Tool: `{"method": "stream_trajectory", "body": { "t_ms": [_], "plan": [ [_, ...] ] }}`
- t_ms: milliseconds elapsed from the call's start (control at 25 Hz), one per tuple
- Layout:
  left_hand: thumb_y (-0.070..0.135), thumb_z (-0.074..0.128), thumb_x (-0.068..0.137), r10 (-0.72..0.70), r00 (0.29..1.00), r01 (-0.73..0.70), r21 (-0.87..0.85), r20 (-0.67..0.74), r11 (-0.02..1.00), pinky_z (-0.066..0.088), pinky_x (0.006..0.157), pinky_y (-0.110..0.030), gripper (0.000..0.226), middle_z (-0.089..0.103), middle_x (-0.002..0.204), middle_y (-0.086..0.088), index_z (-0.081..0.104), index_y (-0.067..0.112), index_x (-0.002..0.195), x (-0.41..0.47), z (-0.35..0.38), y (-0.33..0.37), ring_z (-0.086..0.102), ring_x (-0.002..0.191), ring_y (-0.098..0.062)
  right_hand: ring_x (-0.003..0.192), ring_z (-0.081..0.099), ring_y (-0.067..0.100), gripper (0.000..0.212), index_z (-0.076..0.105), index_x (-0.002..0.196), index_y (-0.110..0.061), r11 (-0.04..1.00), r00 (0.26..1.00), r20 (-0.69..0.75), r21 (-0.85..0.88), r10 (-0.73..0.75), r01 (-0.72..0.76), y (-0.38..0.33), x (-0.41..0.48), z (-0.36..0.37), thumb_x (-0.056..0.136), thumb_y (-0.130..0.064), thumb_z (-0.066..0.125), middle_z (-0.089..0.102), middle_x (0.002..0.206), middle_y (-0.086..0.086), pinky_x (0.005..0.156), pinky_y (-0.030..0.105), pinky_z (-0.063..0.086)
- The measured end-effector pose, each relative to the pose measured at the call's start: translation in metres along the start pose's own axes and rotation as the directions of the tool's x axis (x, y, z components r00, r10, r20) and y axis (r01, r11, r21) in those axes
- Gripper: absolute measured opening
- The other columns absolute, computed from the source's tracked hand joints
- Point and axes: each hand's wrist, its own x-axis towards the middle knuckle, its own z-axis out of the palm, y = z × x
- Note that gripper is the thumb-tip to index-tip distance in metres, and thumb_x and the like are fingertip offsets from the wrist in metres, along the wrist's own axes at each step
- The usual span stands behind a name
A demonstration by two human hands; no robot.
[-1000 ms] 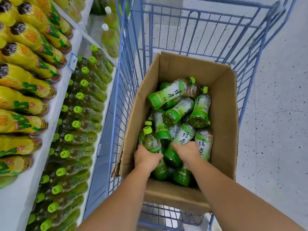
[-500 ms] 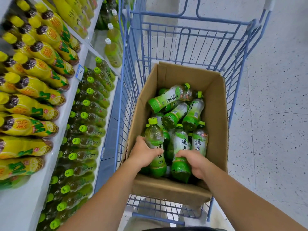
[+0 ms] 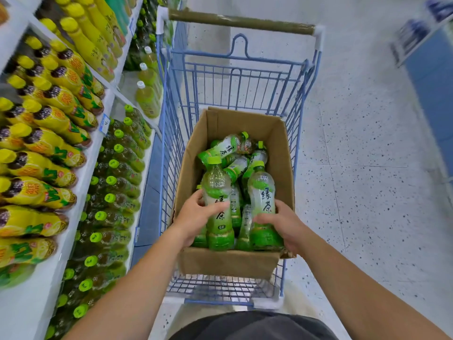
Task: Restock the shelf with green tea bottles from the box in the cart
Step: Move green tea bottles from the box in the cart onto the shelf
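An open cardboard box sits in the blue wire cart and holds several green tea bottles with green caps. My left hand grips one upright green tea bottle at the box's near left. A second upright bottle at the near right is gripped by my right hand. Both bottles stand raised above the loose bottles lying further back. The shelf on the left carries rows of green-capped tea bottles.
Yellow-labelled bottles fill the upper shelf on the left, with a price tag on its edge. Larger pale bottles stand further along. The cart handle is at the far end. Speckled floor lies to the right, with another blue fixture.
Both hands have lifted their bottles upright and higher out of the pile in the box. The view has tilted up, showing more of the cart and shelves.
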Motion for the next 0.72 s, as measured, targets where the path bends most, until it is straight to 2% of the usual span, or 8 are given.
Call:
{"method": "stream_trajectory", "body": {
  "t_ms": [80, 200, 360, 480, 560, 720],
  "plan": [
    [0.028, 0.086, 0.078, 0.021, 0.999, -0.020, -0.047, 0.027, 0.999, 0.058, 0.091, -0.052, 0.048, 0.075, 0.115, -0.002, 0.065, 0.027, 0.121, -0.015, 0.008, 0.007, 0.073, 0.102, -0.023, 0.092, 0.075, 0.037, 0.045, 0.063, 0.115, -0.012, 0.996, 0.997, -0.002, -0.059, -0.074, 0.074, -0.010, -0.017, -0.003, 0.075, 0.000, 0.079, 0.075, 0.105, 0.018, 0.082, 0.057, 0.061],
    [0.022, 0.079, 0.086, 0.069, 0.996, -0.065, -0.082, 0.055, 0.995, 0.059, 0.088, -0.052, 0.042, 0.074, 0.117, -0.007, 0.062, 0.024, 0.125, -0.042, 0.020, 0.014, 0.074, 0.100, -0.025, 0.089, 0.075, 0.031, 0.041, 0.062, 0.111, -0.018, 0.977, 0.987, 0.005, -0.140, -0.159, 0.158, -0.020, -0.040, -0.002, 0.077, -0.001, 0.077, 0.074, 0.103, 0.014, 0.076, 0.048, 0.063],
    [0.031, 0.077, 0.086, 0.129, 0.992, -0.126, -0.154, 0.008, 0.980, 0.059, 0.089, -0.052, 0.043, 0.075, 0.116, -0.004, 0.060, 0.029, 0.127, -0.080, 0.039, 0.016, 0.074, 0.102, -0.026, 0.093, 0.073, 0.029, 0.056, 0.057, 0.122, -0.021, 0.931, 0.966, 0.117, -0.262, -0.230, 0.253, -0.031, -0.065, -0.006, 0.071, -0.014, 0.080, 0.070, 0.108, 0.010, 0.079, 0.050, 0.063],
    [0.022, 0.070, 0.093, 0.163, 0.979, -0.190, -0.269, -0.118, 0.944, 0.061, 0.077, -0.044, 0.028, 0.078, 0.105, -0.006, 0.063, 0.026, 0.120, -0.116, 0.060, 0.017, 0.076, 0.093, -0.027, 0.093, 0.073, 0.029, 0.061, 0.059, 0.119, -0.025, 0.889, 0.936, 0.218, -0.311, -0.277, 0.336, -0.040, -0.079, -0.012, 0.062, -0.023, 0.080, 0.072, 0.107, 0.009, 0.081, 0.056, 0.061],
    [0.016, 0.074, 0.090, 0.174, 0.964, -0.230, -0.297, -0.203, 0.927, 0.060, 0.073, -0.043, 0.028, 0.078, 0.100, -0.006, 0.064, 0.025, 0.114, -0.138, 0.070, 0.012, 0.076, 0.088, -0.026, 0.092, 0.074, 0.026, 0.056, 0.060, 0.119, -0.027, 0.847, 0.902, 0.293, -0.339, -0.318, 0.409, -0.045, -0.091, -0.013, 0.066, -0.021, 0.079, 0.073, 0.106, 0.008, 0.080, 0.055, 0.062],
    [0.020, 0.090, 0.068, 0.137, 0.904, -0.270, -0.292, -0.405, 0.917, 0.061, 0.081, -0.054, 0.060, 0.075, 0.108, -0.012, 0.062, 0.021, 0.121, -0.186, 0.076, -0.009, 0.074, 0.094, -0.031, 0.091, 0.070, 0.024, 0.049, 0.056, 0.119, -0.027, 0.772, 0.852, 0.394, -0.397, -0.345, 0.496, -0.052, -0.115, -0.003, 0.076, -0.018, 0.078, 0.069, 0.104, 0.005, 0.077, 0.045, 0.061]
  ]
}}
